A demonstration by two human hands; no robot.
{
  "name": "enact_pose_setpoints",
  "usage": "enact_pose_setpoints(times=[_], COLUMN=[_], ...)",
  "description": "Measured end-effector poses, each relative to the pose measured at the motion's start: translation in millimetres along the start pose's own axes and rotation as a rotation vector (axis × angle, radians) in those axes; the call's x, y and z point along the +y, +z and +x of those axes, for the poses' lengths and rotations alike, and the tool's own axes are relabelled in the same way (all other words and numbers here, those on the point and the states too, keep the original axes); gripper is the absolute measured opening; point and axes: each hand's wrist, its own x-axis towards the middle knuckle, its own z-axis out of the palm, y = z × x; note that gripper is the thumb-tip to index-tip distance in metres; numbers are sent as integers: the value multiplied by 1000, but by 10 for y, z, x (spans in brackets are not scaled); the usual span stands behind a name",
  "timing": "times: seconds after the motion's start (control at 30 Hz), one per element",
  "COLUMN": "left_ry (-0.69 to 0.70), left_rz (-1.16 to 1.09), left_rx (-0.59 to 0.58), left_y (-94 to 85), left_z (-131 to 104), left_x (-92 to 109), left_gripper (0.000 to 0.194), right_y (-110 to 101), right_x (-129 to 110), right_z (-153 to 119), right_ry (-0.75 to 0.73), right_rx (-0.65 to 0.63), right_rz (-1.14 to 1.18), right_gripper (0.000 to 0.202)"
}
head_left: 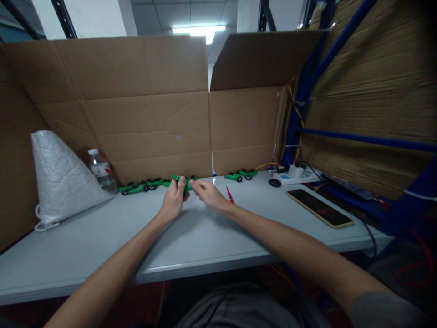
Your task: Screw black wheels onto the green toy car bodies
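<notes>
Above the table, my left hand (174, 199) is closed around a green toy car (187, 186), whose details are mostly covered by my fingers. My right hand (209, 193) pinches its right end between thumb and finger. More green toy cars (134, 187) with black wheels stand in a row behind and left of my hands. Two others (241, 175) are at the back, right of my hands. Just beyond my right wrist lies a slim red pointed tool (230, 195), partly hidden by the forearm.
A silvery bag (64, 182) and a water bottle (102, 171) stand at the left. At the right are a phone (319, 208), a power strip (297, 175) with cables and a black disc (275, 182). Cardboard walls (153, 118) and a blue frame (295, 123) border the table (112, 241).
</notes>
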Motion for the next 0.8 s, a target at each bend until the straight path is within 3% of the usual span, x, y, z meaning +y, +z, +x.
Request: enact_pose_setpoints(times=[0.27,0.43,0.6,0.8], left_ry=[-153,-282,-238,-197], left_rz=[-27,-126,-107,-71], left_rx=[-198,-269,-283,-265], left_y=[-48,-45,-36,-21], left_z=[45,42,18,19], left_x=[71,106,116,79], left_gripper=[68,68,66,63], right_y=[-24,-127,-248,-314], right_x=[-33,-65,-54,-9], right_z=[-13,-41,-19,19], right_ry=[-113,-132,-202,-342], right_rx=[49,-1,-102,-133], right_rz=[-193,-350,-480,-599], right_gripper=[56,52,45,40])
